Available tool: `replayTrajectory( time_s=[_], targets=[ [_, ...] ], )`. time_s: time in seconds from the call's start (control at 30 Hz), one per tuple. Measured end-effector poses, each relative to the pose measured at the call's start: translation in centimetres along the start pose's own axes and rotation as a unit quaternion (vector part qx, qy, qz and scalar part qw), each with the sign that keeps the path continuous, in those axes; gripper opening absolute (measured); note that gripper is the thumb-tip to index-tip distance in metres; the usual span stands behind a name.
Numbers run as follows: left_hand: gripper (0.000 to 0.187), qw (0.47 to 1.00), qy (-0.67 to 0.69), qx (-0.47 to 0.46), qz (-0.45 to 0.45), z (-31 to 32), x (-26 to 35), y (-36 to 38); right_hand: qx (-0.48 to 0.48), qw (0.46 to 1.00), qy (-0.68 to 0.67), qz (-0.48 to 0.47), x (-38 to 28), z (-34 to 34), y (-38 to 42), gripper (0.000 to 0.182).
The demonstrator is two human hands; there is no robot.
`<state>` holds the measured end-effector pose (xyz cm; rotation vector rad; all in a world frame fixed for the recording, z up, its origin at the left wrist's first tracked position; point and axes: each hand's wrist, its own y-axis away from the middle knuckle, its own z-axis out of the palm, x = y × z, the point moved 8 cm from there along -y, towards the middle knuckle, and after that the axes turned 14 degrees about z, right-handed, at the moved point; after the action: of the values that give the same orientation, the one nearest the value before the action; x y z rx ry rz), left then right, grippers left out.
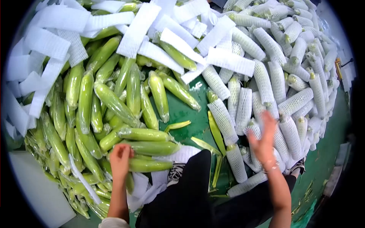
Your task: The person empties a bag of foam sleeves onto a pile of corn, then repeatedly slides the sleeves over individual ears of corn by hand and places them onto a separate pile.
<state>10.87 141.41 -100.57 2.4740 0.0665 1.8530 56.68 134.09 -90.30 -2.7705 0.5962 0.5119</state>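
Observation:
My left hand (121, 157) is closed, its fingertips pressed together over the left end of a film-wrapped green corn ear (152, 148). Whether it grips that ear is hidden. Another wrapped corn ear (150, 165) lies just beside the hand, near my knee. On the right, my right hand (263, 142), slightly blurred, is open with fingers apart above corn ears in white foam net sleeves (291, 136). Nothing shows in its grasp. A large heap of wrapped green ears (114, 102) spreads around my left side.
Flat foam net sleeves (57, 19) lie scattered over the heap's far side. Sleeved ears pile up (273, 45) at the right. Loose husk leaves (216, 133) lie on the green floor (178, 114) between the heaps. A pale board (38, 190) is at lower left.

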Motion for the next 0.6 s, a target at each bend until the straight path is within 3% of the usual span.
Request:
replayTrajectory(
  time_s=[0.1,0.17,0.23,0.33,0.37,0.43,0.53,0.57,0.6],
  targets=[
    [0.009,0.997,0.071,-0.009,-0.037,2.2,0.6,0.2,-0.058,0.983,-0.135,-0.114,-10.1,7.7,-5.6,0.042],
    [0.008,0.996,0.079,-0.042,-0.022,4.9,-0.2,-1.0,-0.036,0.977,-0.126,-0.168,-13.9,12.9,-10.5,0.038],
    [0.01,0.992,0.09,-0.084,-0.018,8.1,1.1,-2.4,0.01,0.98,-0.118,-0.158,-16.6,15.2,-15.1,0.045],
    [0.012,0.987,0.1,-0.127,0.025,11.6,2.2,-4.6,0.101,0.979,-0.079,-0.156,-19.2,15.9,-19.9,0.055],
    [0.012,0.983,0.109,-0.142,0.036,12.6,3.1,-5.1,0.092,0.98,-0.079,-0.16,-19.6,17.0,-21.4,0.055],
    [0.012,0.98,0.111,-0.158,0.053,13.9,4.1,-6.1,0.101,0.953,-0.197,-0.205,-20.5,17.7,-24.2,0.059],
    [0.011,0.968,0.159,-0.193,0.029,15.7,4.3,-6.3,0.084,0.922,-0.271,-0.263,-20.8,15.0,-25.9,0.061],
    [0.011,0.967,0.156,-0.201,0.024,15.6,4.1,-6.8,0.085,0.925,-0.327,-0.176,-20.1,11.6,-24.8,0.056],
    [0.015,0.964,0.173,-0.204,0.001,15.7,3.4,-7.2,0.02,0.891,-0.44,-0.108,-19.0,9.6,-23.4,0.052]
  ],
)
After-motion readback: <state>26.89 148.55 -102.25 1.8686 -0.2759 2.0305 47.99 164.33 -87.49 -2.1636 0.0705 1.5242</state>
